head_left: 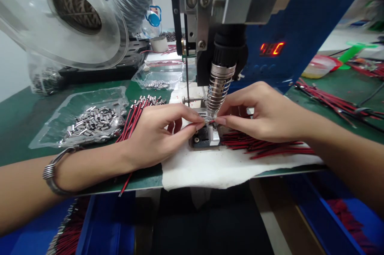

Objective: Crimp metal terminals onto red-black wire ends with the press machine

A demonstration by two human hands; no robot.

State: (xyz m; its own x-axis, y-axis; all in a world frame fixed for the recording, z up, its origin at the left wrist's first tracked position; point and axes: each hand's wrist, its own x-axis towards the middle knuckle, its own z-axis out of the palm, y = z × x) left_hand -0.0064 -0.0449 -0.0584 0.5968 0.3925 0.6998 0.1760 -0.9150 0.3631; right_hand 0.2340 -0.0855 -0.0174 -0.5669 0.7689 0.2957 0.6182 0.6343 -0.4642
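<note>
My left hand [156, 135] pinches a thin red-and-black wire [207, 120] between thumb and forefinger, just left of the soldering iron tip. My right hand [264, 113] pinches the same spot from the right, fingertips almost touching the left ones. Both meet over a small metal fixture [210, 137] under the soldering iron [220, 87], whose coiled metal barrel points down. A bundle of red-and-black wires with metal ends [138, 113] lies under my left hand. Another pile of red wires [270, 145] lies below my right hand.
A white cloth [216, 167] covers the bench edge. A plastic bag of small metal sleeves [90, 121] lies at left, with a clear tray [159, 77] behind. A large clear reel [66, 15] hangs at upper left. The blue machine [300, 27] shows a red display. Blue bins [105, 227] sit below.
</note>
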